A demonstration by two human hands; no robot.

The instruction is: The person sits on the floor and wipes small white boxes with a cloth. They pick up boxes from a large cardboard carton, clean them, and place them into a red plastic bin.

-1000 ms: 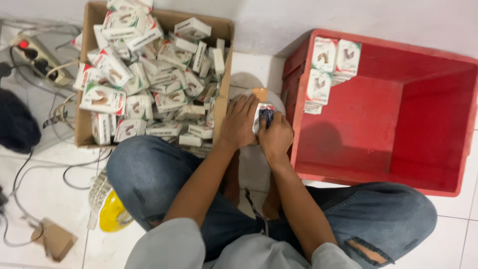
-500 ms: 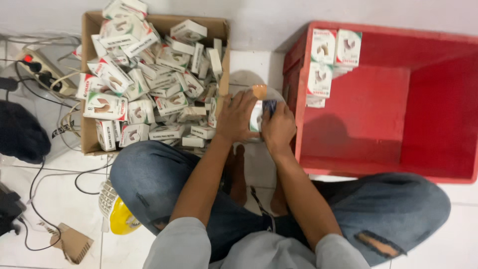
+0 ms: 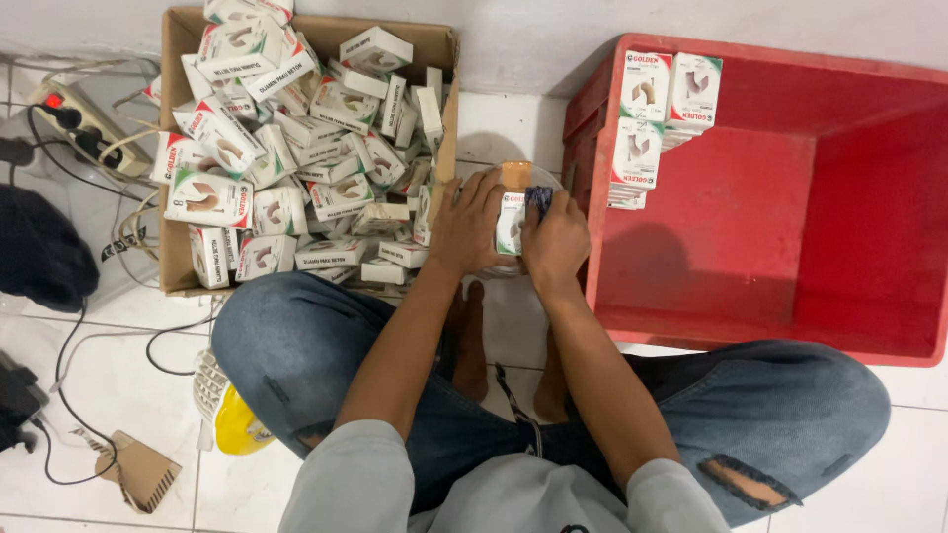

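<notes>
A small white carton [image 3: 511, 223] with green trim is held upright between both hands over a round clear container [image 3: 523, 178] on the floor, between the cardboard box [image 3: 178, 148] and the red crate [image 3: 790, 207]. Left hand [image 3: 470, 225] grips its side; right hand [image 3: 555, 237] is closed on its top edge with a small dark item, unidentifiable. Compared with half a second earlier, the grip and carton position are unchanged.

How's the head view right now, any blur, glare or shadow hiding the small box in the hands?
Head view: sharp and evenly lit, no glare. The small box between left hand and right hand is mostly covered by fingers. A soft shadow darkens the floor of the red crate.
</notes>
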